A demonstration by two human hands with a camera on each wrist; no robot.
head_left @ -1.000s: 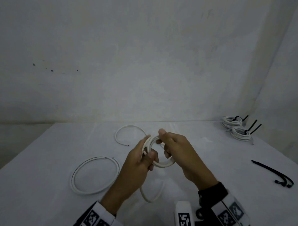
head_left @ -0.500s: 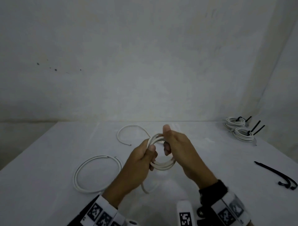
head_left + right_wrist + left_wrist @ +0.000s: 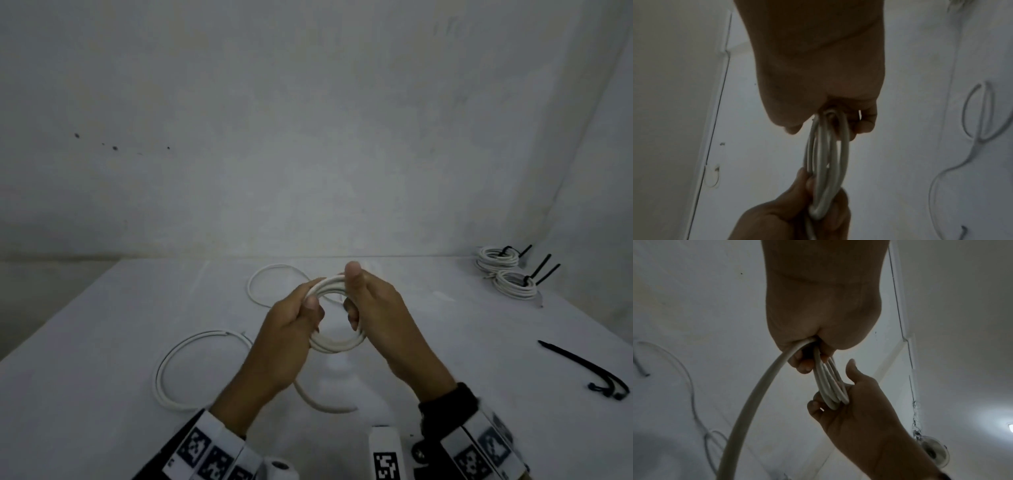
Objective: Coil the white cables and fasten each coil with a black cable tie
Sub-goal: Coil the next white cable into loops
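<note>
White cables wait loose on the tabletop (image 3: 102,342): a flat loop (image 3: 202,370) toward its left edge. The left hand (image 3: 287,335) grips the coil (image 3: 334,342) above the tabletop's near middle, pinning the turns together; the right hand (image 3: 380,318) clasps the opposite side, thumb up, likely guiding the trailing tail. Finished coils (image 3: 507,274) sit at the far right corner, spare black cable ties (image 3: 589,370) by the right edge within reach.
</note>
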